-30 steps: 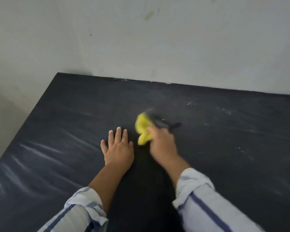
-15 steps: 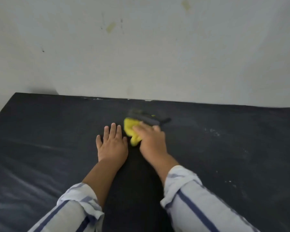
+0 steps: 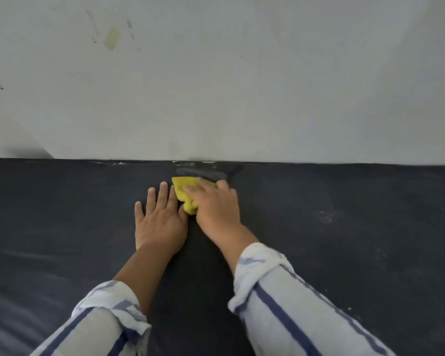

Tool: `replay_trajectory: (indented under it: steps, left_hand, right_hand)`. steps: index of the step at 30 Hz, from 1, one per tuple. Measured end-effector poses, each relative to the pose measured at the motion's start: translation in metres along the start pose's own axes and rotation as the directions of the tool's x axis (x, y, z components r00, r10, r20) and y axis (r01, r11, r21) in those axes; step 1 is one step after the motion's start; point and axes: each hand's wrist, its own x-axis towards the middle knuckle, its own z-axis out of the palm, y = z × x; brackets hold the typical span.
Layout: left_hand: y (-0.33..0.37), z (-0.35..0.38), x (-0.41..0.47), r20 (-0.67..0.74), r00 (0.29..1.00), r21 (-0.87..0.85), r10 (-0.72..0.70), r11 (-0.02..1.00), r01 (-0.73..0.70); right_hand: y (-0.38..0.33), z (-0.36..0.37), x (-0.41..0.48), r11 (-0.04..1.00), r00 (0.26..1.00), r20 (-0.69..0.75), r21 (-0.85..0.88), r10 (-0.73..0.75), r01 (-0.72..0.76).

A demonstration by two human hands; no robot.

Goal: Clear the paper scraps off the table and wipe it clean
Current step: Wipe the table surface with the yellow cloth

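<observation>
We see a matte black table [image 3: 62, 214], its surface dull and faintly streaked, running to a far edge that meets a pale, smooth-painted wall [image 3: 242, 86] with a yellowish smudge [image 3: 112, 38] high on its left. Our left hand [image 3: 159, 222] lies flat on the tabletop near the middle, palm down, fingers straight and slightly spread, holding nothing. Just to its right, our right hand [image 3: 216, 209] rests on a soft, crumpled yellow cloth [image 3: 184, 191], its fingers stretched along the top and pressing it against the table; the thumb is hidden. The cloth sits close to the far edge, touching the left hand's index finger, and a blurred dark grey part [image 3: 203, 173] of it reaches towards the wall. A patch of fine pale specks [image 3: 325, 217] dusts the table to the right, and a few white bits [image 3: 108, 162] lie along the far edge. Both rolled sleeves [image 3: 280, 291] are light fabric with dark blue stripes.
</observation>
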Motion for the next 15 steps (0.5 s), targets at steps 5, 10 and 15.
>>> replay_trajectory:
  steps: [5,10,15]
  left_hand:
    - [0.0,-0.001,0.0,0.015,1.0,0.033,0.002,0.999,-0.002]
    - [0.005,-0.002,-0.003,0.014,1.0,0.022,-0.012,1.0,0.012]
    - [0.044,0.008,-0.046,0.031,0.999,-0.059,0.018,0.998,-0.016]
  right_hand:
    - [0.108,-0.026,-0.017,0.965,0.952,-0.179,-0.041,0.249,-0.26]
    - [0.188,-0.093,-0.054,0.694,0.652,-0.256,0.135,0.714,-0.707]
    - [0.05,-0.05,-0.082,0.971,0.956,-0.17,0.034,0.239,-0.237]
